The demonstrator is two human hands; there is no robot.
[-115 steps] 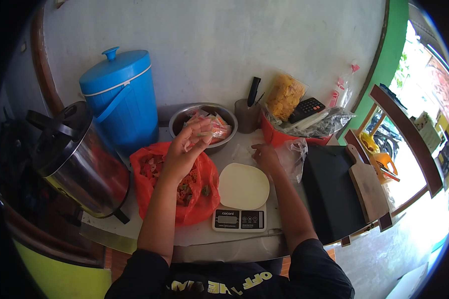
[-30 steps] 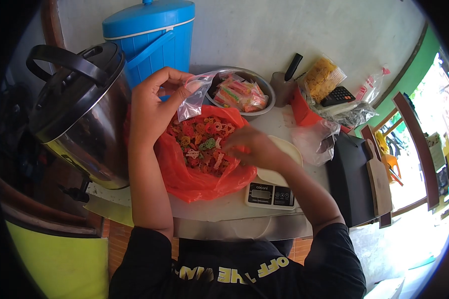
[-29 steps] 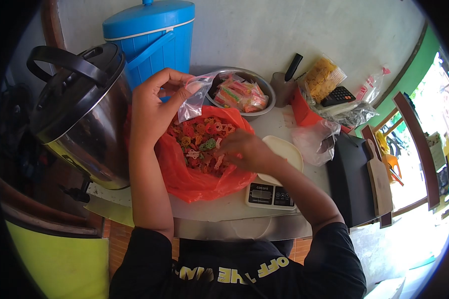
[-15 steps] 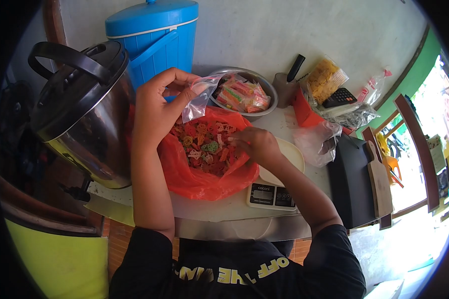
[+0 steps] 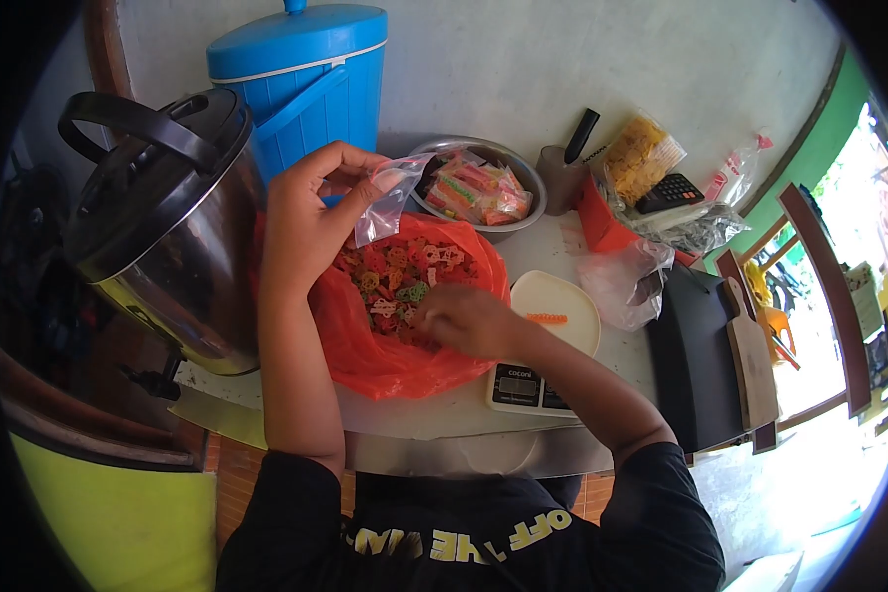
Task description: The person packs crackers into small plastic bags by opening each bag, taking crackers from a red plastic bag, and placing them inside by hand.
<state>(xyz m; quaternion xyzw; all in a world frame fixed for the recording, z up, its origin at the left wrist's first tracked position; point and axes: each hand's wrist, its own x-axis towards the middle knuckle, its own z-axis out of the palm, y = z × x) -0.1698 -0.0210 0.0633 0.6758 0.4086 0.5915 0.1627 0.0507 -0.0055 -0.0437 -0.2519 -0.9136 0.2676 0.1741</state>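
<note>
My left hand is closed on the top edge of a small clear zip bag, which hangs above a red plastic bag. The red bag lies open and is filled with small colored lattice-shaped crackers, in red, orange, green and pink. Down at the right side of these crackers, my right hand has its fingers curled and slightly blurred; what they hold is hidden. Just right of it stands a white kitchen scale with one orange ridged strip on its plate.
Behind the red bag, a metal bowl holds several filled packets. A steel flask and a blue cooler stand at left. At right are a red box, a loose clear bag and a black case.
My right hand has moved left and slightly down, deeper over the crackers. The orange strip on the scale now shows. My left hand stays nearly in place with the zip bag.
</note>
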